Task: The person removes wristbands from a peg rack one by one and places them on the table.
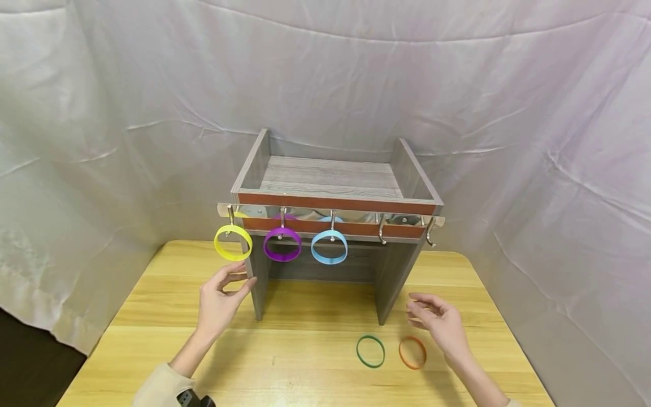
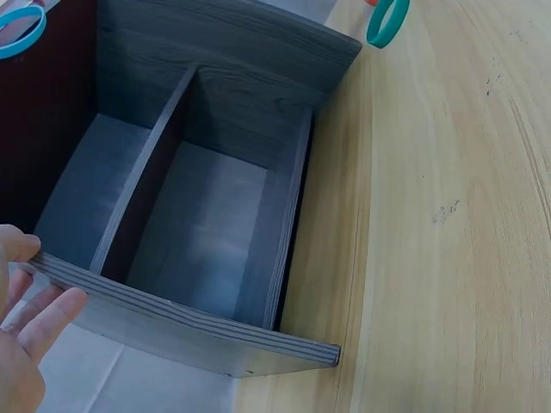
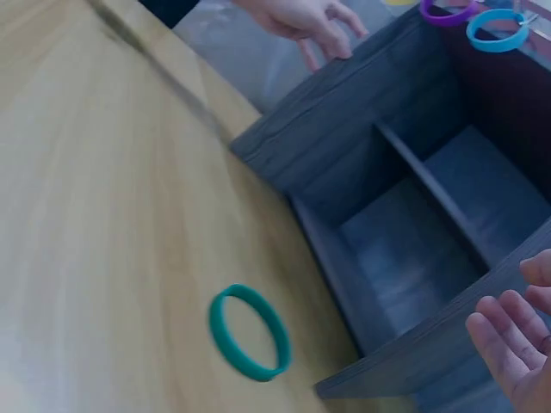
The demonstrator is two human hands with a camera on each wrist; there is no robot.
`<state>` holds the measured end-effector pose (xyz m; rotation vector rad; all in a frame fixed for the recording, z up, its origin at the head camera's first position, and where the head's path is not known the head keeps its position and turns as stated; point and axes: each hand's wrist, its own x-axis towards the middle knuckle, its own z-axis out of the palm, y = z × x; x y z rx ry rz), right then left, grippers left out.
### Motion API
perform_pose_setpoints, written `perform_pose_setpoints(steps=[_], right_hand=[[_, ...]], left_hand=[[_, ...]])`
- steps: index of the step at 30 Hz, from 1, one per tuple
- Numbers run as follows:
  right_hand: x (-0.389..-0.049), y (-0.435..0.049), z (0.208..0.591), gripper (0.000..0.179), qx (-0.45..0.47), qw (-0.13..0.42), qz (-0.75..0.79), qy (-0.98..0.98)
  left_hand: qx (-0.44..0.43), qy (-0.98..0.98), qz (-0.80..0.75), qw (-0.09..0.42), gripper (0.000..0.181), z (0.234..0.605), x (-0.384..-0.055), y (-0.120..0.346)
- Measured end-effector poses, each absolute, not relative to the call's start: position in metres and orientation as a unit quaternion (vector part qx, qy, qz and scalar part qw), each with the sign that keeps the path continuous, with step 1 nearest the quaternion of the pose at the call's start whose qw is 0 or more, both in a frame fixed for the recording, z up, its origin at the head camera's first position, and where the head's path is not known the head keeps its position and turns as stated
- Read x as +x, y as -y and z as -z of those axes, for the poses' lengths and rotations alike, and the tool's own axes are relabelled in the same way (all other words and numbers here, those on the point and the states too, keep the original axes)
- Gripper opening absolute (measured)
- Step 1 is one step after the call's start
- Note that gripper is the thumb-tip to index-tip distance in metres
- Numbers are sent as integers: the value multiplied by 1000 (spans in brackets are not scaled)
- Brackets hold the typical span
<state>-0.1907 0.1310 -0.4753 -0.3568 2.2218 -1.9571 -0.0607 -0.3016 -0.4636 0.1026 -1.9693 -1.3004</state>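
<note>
My left hand (image 1: pixel 218 302) grips the left side panel (image 2: pixel 189 318) of a small grey wooden shelf, thumb at its front edge and fingers along the outer face. Beside the right side panel (image 1: pixel 399 277), my right hand (image 1: pixel 439 322) hovers with loosely bent fingers and holds nothing. Below and left of it, an orange wristband (image 1: pixel 402 356) and a green wristband (image 1: pixel 383 356) lie on the table. Yellow (image 1: pixel 217 249), purple (image 1: pixel 283 258) and light blue (image 1: pixel 329 261) wristbands hang from hooks on the shelf's front rail.
Two more metal hooks, a middle-right hook (image 1: pixel 381 229) and a far-right hook (image 1: pixel 430 233), stick out from the rail. The shelf has an open top tray (image 1: pixel 330 175). Grey fabric (image 1: pixel 325 85) surrounds the wooden table (image 1: pixel 305 350) at the back and sides.
</note>
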Motion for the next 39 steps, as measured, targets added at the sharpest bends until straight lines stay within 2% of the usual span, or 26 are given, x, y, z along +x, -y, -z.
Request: perform_pose_setpoints(steps=[6,16,24,39], right_hand=[[-198,-132,463,16,-153,38,689,-708],[-202,-118,451,21,-160,-14,710,-685],[-206,-108,447,32,-164,-48,731,-661],[-210,-99,439,28,-181,-94,723,-660]], left_hand=[[43,772,509,378,40,464,-61,302],[44,774,508,376,40,464,-61,302],[44,772,510,378,40,464,-61,302],[50,770,513,377,42,464,-61,301]])
